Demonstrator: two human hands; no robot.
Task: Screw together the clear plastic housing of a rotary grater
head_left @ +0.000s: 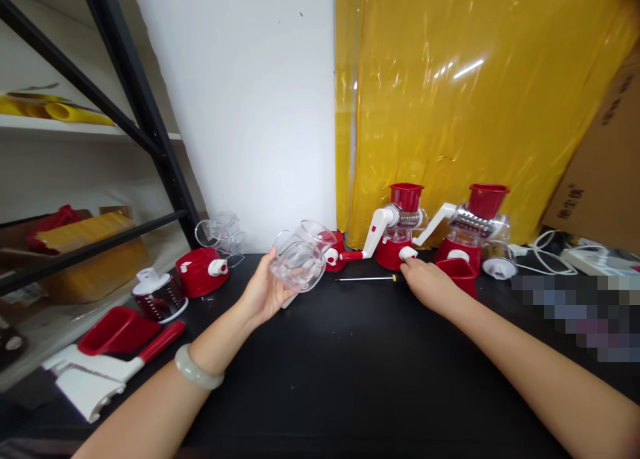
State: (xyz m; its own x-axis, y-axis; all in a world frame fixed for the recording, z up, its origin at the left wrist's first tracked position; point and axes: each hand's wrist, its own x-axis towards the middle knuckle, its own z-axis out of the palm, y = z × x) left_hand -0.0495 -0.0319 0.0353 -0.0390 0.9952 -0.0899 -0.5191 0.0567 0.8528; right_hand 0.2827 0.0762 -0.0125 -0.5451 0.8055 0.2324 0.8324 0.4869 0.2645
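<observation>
My left hand (pixel 267 291) grips a clear plastic grater housing (pixel 301 262) with round openings, lifted above the black table. Behind that housing stands a red base (pixel 339 245) with a white knob, partly hidden. My right hand (pixel 423 280) has its fingers curled over the handle end of a screwdriver (pixel 367 279). The slim shaft points left and a yellow collar shows; most of the handle is hidden. Just beyond those fingers is the white knob of an assembled red rotary grater (pixel 393 255) with a white crank.
At left are another clear housing (pixel 220 231), a red base (pixel 200 275), a grater drum (pixel 159 297), a red hopper (pixel 117 331) and a white crank part (pixel 93 382). A second assembled grater (pixel 457 245), a red hopper (pixel 463 277) and a drum (pixel 499 262) stand right.
</observation>
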